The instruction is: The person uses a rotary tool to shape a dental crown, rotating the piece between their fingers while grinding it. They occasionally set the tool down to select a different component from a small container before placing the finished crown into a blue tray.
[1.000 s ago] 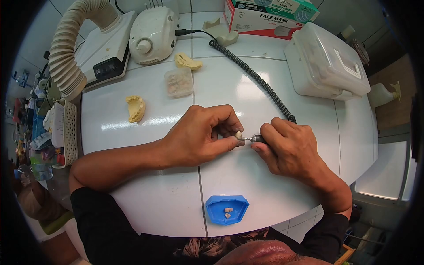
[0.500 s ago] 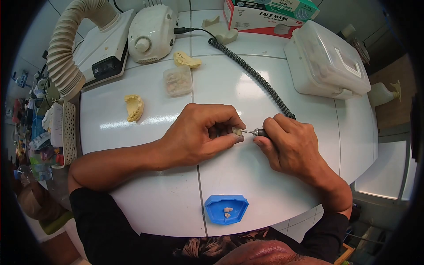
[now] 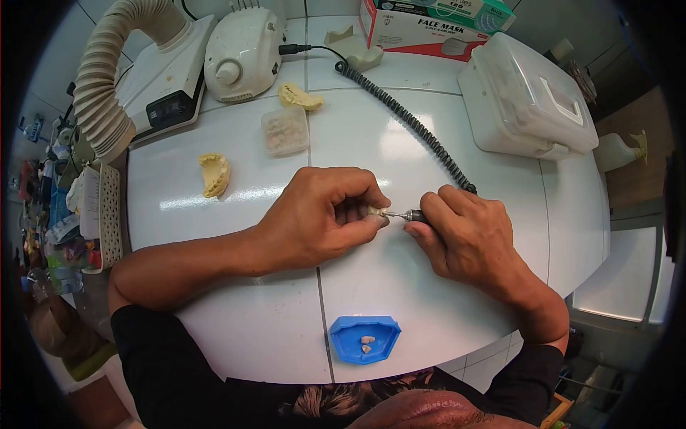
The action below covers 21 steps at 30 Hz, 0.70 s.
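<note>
Between the thumb and fingers of my left hand (image 3: 318,214) is a small pale tooth-like piece (image 3: 376,211), partly covered by the fingertips. My right hand (image 3: 471,232) is closed around a dark rotary handpiece (image 3: 416,216). Its thin metal bit (image 3: 393,214) points left and meets the pale piece, as far as I can see. A black coiled cord (image 3: 407,118) runs from near the right hand back to the white control unit (image 3: 243,56). Nearer my body, a blue tray (image 3: 343,350) holds two small pale pieces (image 3: 366,344).
Left of my hands lies a yellow dental cast (image 3: 214,175); another yellow cast (image 3: 300,96) is behind a clear box of pale bits (image 3: 284,132). A ribbed hose (image 3: 106,86) bends over the left side. A white lidded case (image 3: 529,100) and face mask box (image 3: 425,32) stand behind.
The pale piece has shifted slightly in the left fingers and more of the bit's shaft shows. Both hands are nearly where they were, with the grips kept.
</note>
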Each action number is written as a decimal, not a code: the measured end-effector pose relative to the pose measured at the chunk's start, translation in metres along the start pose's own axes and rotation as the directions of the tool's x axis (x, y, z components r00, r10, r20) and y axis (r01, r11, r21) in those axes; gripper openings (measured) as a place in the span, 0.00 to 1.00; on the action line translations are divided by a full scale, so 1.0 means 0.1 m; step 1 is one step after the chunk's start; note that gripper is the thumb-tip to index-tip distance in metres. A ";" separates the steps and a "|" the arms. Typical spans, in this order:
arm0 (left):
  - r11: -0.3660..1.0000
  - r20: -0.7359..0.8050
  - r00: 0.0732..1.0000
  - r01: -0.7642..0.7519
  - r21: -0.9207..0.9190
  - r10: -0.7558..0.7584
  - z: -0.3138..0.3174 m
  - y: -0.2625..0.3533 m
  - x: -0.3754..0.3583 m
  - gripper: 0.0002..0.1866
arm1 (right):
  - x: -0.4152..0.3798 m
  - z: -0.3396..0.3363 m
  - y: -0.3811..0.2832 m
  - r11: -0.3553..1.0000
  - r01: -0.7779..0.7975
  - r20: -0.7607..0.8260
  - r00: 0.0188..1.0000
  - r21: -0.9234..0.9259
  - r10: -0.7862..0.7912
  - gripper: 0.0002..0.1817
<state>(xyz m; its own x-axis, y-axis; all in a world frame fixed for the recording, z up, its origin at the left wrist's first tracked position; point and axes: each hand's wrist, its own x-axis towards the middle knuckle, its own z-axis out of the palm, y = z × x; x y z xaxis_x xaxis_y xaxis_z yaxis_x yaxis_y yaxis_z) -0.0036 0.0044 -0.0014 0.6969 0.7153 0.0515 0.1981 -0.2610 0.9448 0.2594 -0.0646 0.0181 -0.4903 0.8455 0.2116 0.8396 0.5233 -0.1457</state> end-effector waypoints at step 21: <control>0.994 -0.009 0.999 0.038 0.098 -0.037 0.03 0.03 0.00 0.09 | 0.01 0.00 -0.03 1.000 0.000 0.024 1.000 -0.019 0.001 0.19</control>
<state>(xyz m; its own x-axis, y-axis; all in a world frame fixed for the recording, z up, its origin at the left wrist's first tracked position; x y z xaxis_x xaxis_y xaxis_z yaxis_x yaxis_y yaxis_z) -0.0010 0.0022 0.0007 0.6827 0.7305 0.0193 0.2908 -0.2958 0.9099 0.2560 -0.0651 0.0189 -0.4951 0.8483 0.1881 0.8441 0.5209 -0.1275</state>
